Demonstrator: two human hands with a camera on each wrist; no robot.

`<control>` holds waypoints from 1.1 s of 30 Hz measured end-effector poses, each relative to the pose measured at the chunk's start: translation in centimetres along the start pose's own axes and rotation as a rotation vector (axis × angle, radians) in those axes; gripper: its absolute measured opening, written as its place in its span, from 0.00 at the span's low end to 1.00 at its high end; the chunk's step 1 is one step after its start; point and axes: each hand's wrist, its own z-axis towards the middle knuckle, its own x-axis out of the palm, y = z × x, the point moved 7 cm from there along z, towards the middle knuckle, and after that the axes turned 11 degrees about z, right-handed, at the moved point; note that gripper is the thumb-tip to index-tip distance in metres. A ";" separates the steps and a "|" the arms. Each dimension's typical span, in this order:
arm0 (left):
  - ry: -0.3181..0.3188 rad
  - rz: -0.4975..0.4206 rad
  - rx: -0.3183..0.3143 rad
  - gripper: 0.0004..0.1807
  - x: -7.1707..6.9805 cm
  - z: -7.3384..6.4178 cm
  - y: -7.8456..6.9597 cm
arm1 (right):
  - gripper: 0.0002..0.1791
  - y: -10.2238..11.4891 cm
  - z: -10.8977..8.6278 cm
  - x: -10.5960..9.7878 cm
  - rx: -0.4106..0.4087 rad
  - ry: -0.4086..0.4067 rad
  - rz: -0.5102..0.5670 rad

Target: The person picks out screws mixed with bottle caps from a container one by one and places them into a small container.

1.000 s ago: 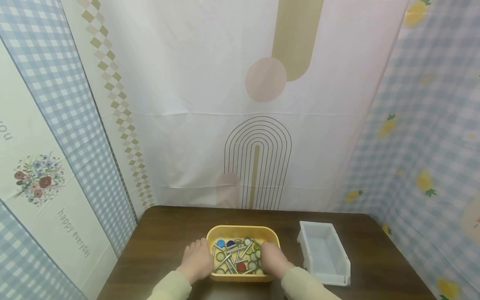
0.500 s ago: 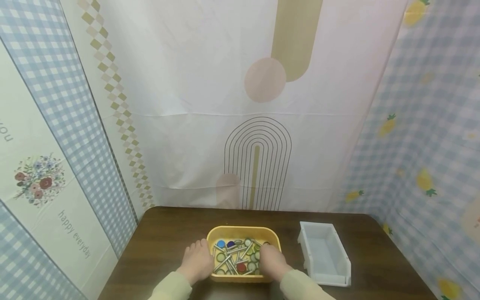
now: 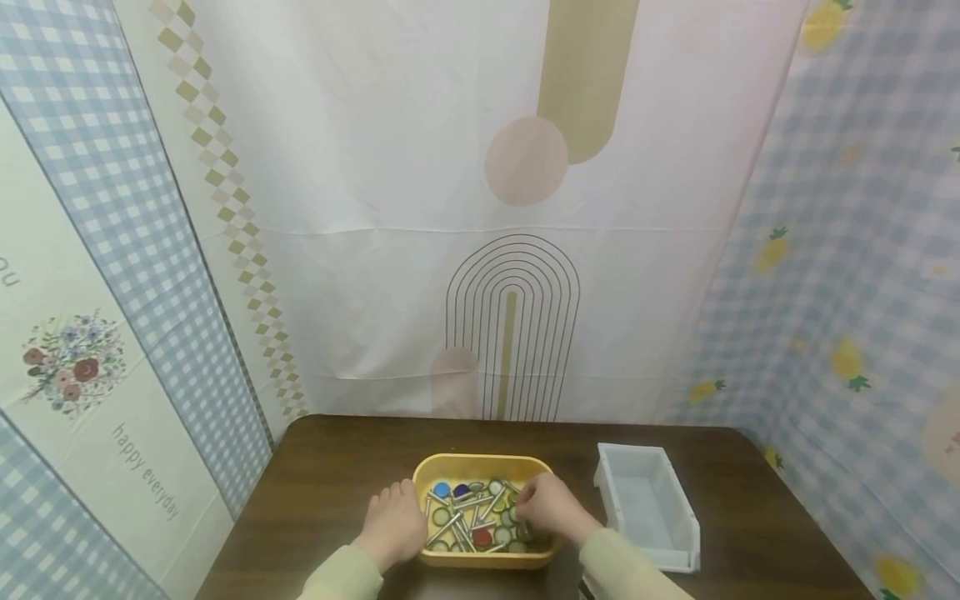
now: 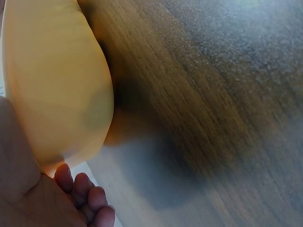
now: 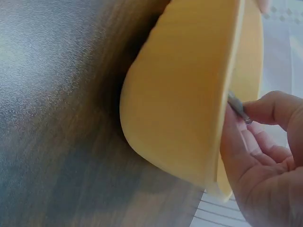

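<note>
A yellow plastic tub stands on the table, holding thin silvery metal rods and several small round discs, mostly pale green. Among them are a light blue disc, a dark blue disc and a red disc. My left hand grips the tub's left rim; in the left wrist view its fingertips curl beside the wall. At the right side, my right hand reaches over the rim. Its thumb and fingers pinch a small silvery metal piece, partly hidden by the rim.
To the right of the tub stands a white plastic bin with a low front wall. Both are on a dark wood table. Patterned cloth hangings close off the back and both sides.
My right hand has drawn up and slightly right inside the tub, with a small silvery piece now showing in its pinch. The left hand stays on the left rim.
</note>
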 end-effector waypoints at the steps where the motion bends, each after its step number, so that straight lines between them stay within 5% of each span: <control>1: -0.002 -0.001 -0.001 0.15 0.0 0.0 0.0 | 0.04 0.0 0.1 -0.2 -0.002 0.002 0.034; 11: 0.002 -0.020 -0.009 0.14 0.1 -0.2 0.0 | 0.11 -1.2 0.6 -2.2 0.089 0.006 0.354; 18: -0.011 -0.024 -0.005 0.14 0.0 -0.2 -0.2 | 0.13 -1.5 0.3 -4.7 0.056 -0.052 0.393; 33: 0.005 -0.011 0.025 0.15 -0.6 -0.3 0.2 | 0.15 -5.1 -2.0 -12.6 0.138 -0.208 0.337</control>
